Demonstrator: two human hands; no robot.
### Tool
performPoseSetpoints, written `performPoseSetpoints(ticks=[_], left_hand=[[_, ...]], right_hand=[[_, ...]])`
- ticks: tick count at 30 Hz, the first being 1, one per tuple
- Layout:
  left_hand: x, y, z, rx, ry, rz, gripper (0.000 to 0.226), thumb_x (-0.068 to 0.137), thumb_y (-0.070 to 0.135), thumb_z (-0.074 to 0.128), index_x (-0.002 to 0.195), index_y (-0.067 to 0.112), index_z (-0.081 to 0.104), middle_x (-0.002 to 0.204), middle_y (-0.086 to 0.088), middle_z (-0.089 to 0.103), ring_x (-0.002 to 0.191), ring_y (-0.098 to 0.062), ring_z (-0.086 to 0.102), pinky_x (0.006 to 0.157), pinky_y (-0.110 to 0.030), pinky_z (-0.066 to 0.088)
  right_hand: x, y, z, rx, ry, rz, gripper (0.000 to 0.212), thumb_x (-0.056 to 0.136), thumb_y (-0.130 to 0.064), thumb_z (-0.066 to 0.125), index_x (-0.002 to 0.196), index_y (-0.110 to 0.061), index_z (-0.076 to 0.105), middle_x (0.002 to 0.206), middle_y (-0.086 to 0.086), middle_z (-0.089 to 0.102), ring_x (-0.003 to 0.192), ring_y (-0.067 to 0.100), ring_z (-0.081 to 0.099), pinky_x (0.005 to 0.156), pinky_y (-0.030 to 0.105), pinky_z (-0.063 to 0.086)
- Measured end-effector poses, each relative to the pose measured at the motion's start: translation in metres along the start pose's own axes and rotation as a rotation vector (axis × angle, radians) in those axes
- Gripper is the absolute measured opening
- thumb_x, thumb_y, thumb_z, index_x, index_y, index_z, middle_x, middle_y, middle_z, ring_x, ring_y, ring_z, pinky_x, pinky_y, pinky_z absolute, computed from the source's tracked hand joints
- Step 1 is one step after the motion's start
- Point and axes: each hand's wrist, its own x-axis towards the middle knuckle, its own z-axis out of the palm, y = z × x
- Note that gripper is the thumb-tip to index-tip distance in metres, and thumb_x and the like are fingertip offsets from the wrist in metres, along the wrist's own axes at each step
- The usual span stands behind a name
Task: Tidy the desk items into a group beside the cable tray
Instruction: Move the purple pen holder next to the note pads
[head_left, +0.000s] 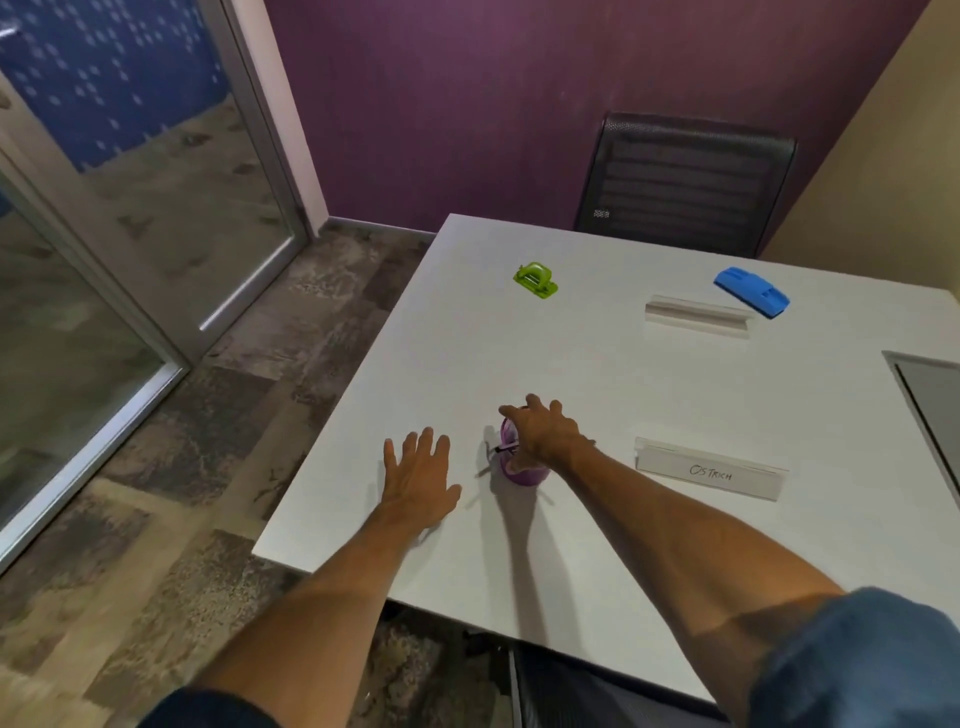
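A purple cup-like holder (522, 470) stands near the table's front left, with something dark sticking out at its left side. My right hand (543, 434) is over its top, fingers curled round its rim. To its left, my left hand (421, 475) lies flat on the table, fingers straight and spread. A green hole punch (536, 280) sits far back at the left. At the far right lies a blue stapler (751, 291). The grey cable tray (930, 400) is set into the table at the right edge, partly cut off.
Two clear name-card stands are on the white table (597, 364): one far back (698, 314), one close by on the right with handwriting (709, 470). A black mesh chair (685, 182) stands behind the table. Glass door and patterned floor lie to the left.
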Motion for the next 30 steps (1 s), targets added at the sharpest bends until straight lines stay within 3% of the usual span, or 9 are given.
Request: performPoseSetpoints(ticks=[5,14,23,30], left_hand=[[0.005,-0.004,0.008,-0.015,-0.012,0.015,0.074,0.096,0.044,0.044,0.153,0.015,0.008,0.162,-0.01,0.001,0.15,-0.029,0.0,0.118,-0.053,-0.005],[0.001,0.019,-0.009,-0.034,0.006,0.057,0.076,0.096,0.058,0.034,0.153,0.016,0.009,0.162,-0.01,0.003,0.15,-0.031,0.002,0.118,-0.054,-0.002],[-0.009,0.101,-0.054,-0.022,0.075,0.164,0.073,0.096,0.061,0.028,0.153,0.018,0.012,0.162,-0.01,0.003,0.15,-0.031,0.001,0.118,-0.055,-0.004],[-0.011,0.191,-0.064,0.042,0.093,0.265,0.074,0.095,0.063,0.027,0.153,0.018,0.014,0.162,-0.009,0.004,0.149,-0.031,0.002,0.117,-0.056,-0.003]], right_hand=[[0.009,-0.001,0.01,0.028,0.024,0.035,0.073,0.079,-0.027,0.072,0.142,-0.032,0.035,0.14,0.007,0.034,0.13,0.037,0.032,0.095,0.05,0.049],[-0.008,0.024,-0.007,0.077,0.116,0.068,0.077,0.072,-0.033,0.078,0.139,-0.035,0.038,0.137,0.005,0.036,0.128,0.034,0.033,0.09,0.047,0.052],[-0.069,0.101,-0.038,0.148,0.194,0.169,0.08,0.07,-0.035,0.08,0.139,-0.036,0.039,0.136,0.006,0.039,0.127,0.033,0.036,0.089,0.045,0.05],[-0.127,0.2,-0.047,0.232,0.245,0.286,0.08,0.069,-0.037,0.081,0.137,-0.037,0.04,0.133,0.005,0.04,0.124,0.032,0.038,0.087,0.042,0.048]])
